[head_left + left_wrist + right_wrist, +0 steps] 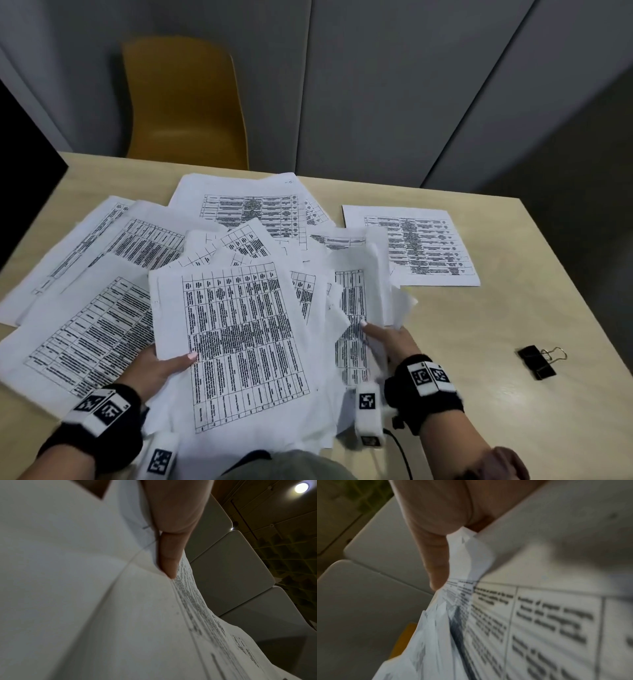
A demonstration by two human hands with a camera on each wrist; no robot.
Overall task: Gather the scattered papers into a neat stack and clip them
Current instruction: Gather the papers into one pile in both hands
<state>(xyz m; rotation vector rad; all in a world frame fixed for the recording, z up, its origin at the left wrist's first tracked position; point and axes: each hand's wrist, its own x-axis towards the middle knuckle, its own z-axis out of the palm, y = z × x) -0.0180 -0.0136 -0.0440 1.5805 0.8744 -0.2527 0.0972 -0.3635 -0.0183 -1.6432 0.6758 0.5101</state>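
Papers (236, 342) printed with dense black tables lie fanned across the pale wooden table (479, 342), overlapping at odd angles, white margins showing between the grids. At the far left, several sheets (85, 260) lie flat and slanted on the table, untouched. Next, the left hand (154, 370) grips the near left edge of a raised bundle, thumb on the top sheet and fingers beneath; the left wrist view shows a thumb (169, 555) pressed on the printed side, with blank undersides filling the rest. The bundle's top sheet faces up, its table running lengthwise away from the person. Ragged, uneven edges stick out below and to the right of it. The right hand (390, 339) holds the bundle's right side, index finger pointing along a page; in the blurred right wrist view it seems to pinch crumpled corners. Further right, one sheet (414, 246) lies alone and flat. At the far right, well apart from the papers, a black binder clip (537, 361) rests on the table.
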